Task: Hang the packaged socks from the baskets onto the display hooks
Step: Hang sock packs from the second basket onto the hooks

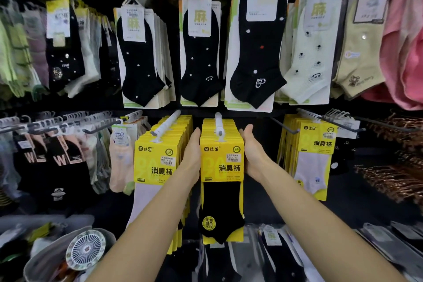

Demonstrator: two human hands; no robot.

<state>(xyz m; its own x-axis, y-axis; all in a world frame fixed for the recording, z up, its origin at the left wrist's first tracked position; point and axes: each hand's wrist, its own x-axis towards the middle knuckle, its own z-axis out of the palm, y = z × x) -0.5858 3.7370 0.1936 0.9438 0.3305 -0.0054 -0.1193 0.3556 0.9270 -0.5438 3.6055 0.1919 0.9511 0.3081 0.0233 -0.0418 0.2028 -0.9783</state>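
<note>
Display wall (261, 210) carries rows of hung sock packs. In its lower row, centre, a stack of yellow-carded black socks (220, 167) hangs just beside a similar stack of white socks (155, 167) on its left. Left hand (191, 158) and right hand (254, 155), fingers straight and together, press flat against the black stack's left and right edges, below its white-tipped hook (218, 125).

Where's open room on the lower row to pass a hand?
Widest gap: dark backboard between the black-sock stack and the right yellow stack, where the right hand is; a seemingly bare hook crosses it. The left hand fills the slot beside the left yellow stack. Upper row and far-left hooks are packed.
</note>
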